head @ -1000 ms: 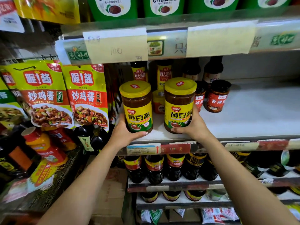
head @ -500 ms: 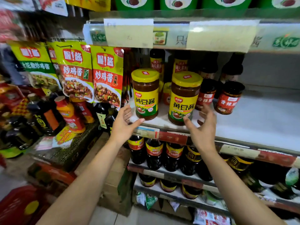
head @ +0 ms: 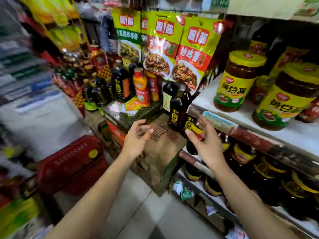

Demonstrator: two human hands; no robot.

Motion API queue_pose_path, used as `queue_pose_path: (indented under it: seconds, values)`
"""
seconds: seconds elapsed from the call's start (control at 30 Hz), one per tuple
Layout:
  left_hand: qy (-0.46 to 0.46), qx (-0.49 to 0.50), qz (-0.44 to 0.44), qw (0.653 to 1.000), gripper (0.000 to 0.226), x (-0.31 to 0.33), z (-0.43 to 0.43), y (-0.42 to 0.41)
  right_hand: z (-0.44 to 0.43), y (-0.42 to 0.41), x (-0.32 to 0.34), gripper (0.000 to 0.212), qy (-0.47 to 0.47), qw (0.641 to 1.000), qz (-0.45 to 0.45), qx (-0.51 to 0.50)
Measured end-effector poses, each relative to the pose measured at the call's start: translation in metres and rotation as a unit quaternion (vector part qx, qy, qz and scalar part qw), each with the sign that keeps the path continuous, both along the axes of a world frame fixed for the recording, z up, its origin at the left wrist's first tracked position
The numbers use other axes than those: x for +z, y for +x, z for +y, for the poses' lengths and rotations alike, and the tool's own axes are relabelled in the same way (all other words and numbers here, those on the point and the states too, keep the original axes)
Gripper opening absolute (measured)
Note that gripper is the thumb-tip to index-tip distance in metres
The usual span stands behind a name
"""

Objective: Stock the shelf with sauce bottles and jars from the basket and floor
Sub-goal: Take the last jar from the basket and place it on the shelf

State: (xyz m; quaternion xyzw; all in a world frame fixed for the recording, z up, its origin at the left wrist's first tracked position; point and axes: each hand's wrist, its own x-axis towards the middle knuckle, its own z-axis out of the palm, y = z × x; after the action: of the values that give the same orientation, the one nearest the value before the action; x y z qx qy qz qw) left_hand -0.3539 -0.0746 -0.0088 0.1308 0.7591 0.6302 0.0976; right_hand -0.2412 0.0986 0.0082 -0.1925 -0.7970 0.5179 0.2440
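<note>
Between loads. Two yellow-lid jars (head: 236, 81) stand upright on the shelf (head: 293, 135), right of frame, near its front edge. Left hand (head: 136, 138) and right hand (head: 206, 144) hover mid-frame below that edge. Both are empty, fingers loosely spread, palms facing each other. Basket (head: 72, 163) sits lower left, contents too blurred to tell. Likely next: reach down-left to the basket, grip a bottle or jar, and bring it to the bare shelf space beside the jars.

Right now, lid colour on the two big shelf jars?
Yellow jar lids, small red mark on top; head view shows it best.
</note>
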Motion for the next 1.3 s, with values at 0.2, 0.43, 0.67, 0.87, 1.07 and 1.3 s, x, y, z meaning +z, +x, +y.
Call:
queue_pose_path:
  seconds: [0.2,0.43,0.67,0.87,1.07,1.3]
  values:
    - [0.001,0.081,-0.018,0.997,0.025,-0.031,-0.107,-0.015,-0.080,-0.055,-0.018,0.055,0.000,0.991,-0.060,0.121]
    - [-0.042,0.196,-0.044,0.979,0.014,-0.063,-0.267,-0.020,-0.216,-0.119,-0.038,0.050,-0.020,0.970,-0.073,0.230]
    - [-0.073,0.284,-0.061,0.954,0.017,-0.079,-0.364,-0.029,-0.311,-0.166,-0.072,0.046,-0.033,0.952,-0.102,0.285]
    - [-0.053,0.314,-0.083,0.944,0.017,-0.090,-0.405,-0.058,-0.348,-0.211,-0.096,0.045,-0.040,0.943,-0.137,0.301]
    - [-0.023,0.327,-0.108,0.938,0.013,-0.100,-0.421,-0.107,-0.360,-0.277,-0.111,0.043,-0.016,0.931,-0.171,0.321]
    - [-0.045,0.359,-0.147,0.921,0.009,-0.116,-0.437,-0.188,-0.375,-0.378,-0.119,0.039,0.001,0.911,-0.201,0.360]
